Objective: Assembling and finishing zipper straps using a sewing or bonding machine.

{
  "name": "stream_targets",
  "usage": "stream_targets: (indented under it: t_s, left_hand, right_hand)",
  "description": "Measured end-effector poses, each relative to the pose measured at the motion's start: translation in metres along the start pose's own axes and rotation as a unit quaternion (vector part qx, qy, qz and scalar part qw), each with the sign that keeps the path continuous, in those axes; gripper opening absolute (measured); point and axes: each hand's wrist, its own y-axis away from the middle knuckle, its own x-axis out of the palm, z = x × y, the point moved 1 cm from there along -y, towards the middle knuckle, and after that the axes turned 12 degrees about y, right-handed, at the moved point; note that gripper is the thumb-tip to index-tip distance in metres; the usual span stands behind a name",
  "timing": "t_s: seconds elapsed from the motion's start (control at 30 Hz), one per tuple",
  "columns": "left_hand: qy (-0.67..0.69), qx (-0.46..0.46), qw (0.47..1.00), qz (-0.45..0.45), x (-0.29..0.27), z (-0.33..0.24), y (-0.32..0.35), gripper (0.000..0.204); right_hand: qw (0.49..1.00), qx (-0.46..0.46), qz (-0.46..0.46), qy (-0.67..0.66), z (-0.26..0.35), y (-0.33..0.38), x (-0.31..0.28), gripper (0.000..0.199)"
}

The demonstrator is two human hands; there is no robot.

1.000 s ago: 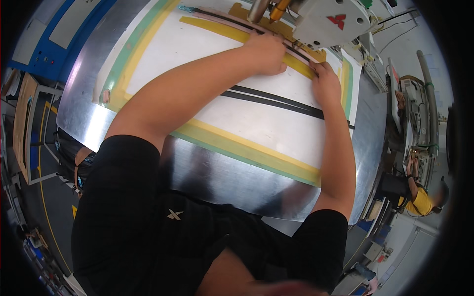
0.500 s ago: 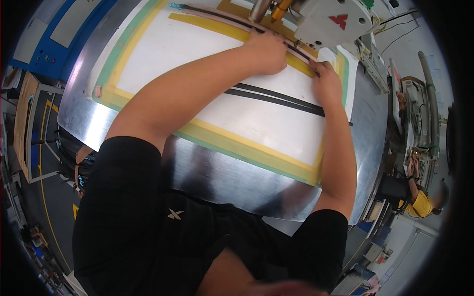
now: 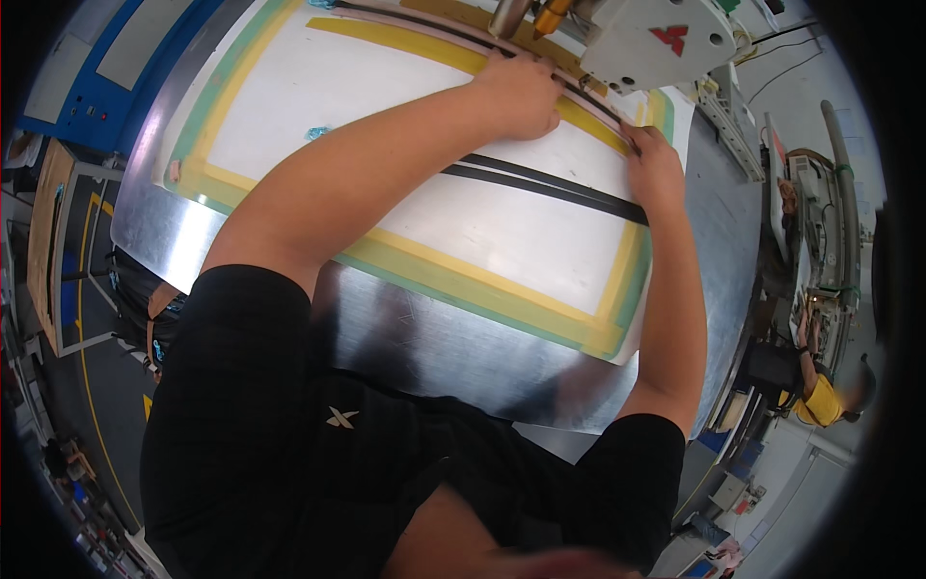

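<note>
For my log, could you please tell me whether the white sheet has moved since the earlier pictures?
Yes: the taped white sheet has slid left across the metal table, nearer the blue cabinet.

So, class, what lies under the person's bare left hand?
A curved yellow band runs under the left hand, showing on both sides; a long, thin black strip lies at its far edge. Whatever the hand itself covers cannot be seen.

A red three-part emblem (image 3: 668,40) marks the white machine head (image 3: 627,60); a pale crossed emblem (image 3: 341,418), the black shirt (image 3: 236,405).
</note>
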Motion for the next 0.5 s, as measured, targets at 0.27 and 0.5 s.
stream_targets:
  t_s: [0.27,0.5]
  left_hand:
    - [-0.016,-0.007,1.0,0.006,0.006,0.003,-0.006,0.049]
    - [-0.035,0.024,0.997,-0.063,0.018,-0.003,-0.007,0.047]
  right_hand:
    - [0.999,-0.038,-0.016,-0.012,0.018,-0.013,0.002,0.04]
    - [0.999,-0.008,0.004,-0.047,0.02,-0.014,0.013,0.037]
